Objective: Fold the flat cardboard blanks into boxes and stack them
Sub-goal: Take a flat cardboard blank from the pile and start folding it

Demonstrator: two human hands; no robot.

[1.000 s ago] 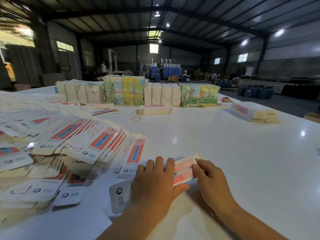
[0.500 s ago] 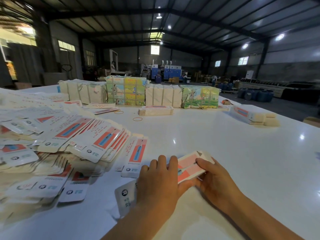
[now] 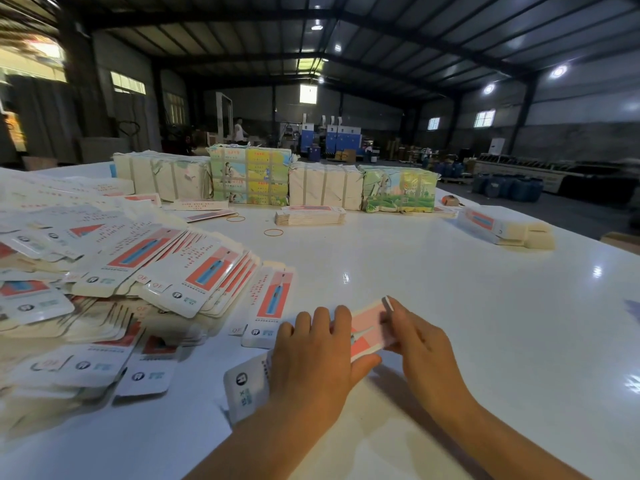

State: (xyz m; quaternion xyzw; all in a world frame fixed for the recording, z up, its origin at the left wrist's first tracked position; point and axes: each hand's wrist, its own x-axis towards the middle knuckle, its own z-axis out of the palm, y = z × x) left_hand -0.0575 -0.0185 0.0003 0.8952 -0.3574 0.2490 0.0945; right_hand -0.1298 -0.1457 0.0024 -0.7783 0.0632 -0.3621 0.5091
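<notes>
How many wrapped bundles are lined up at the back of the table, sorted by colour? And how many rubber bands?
Plain cream paper-wrapped bundles: 2 (second one)
Colourful picture-printed wrapped bundles: 2 (second one)
Thin orange rubber band loops: 2 (other one)
Total: 6

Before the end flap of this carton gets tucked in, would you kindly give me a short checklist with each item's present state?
1. Left hand grips the carton: ok.
2. Right hand at the carton's end flap: ok.
3. Flap tucked shut: cannot tell, blurred.
4. Bare table beyond the carton: ok.
5. Pile of flat blanks lies left of the carton, apart from it: ok.
6. Folded boxes wait at the far right for stacking: ok.
</notes>
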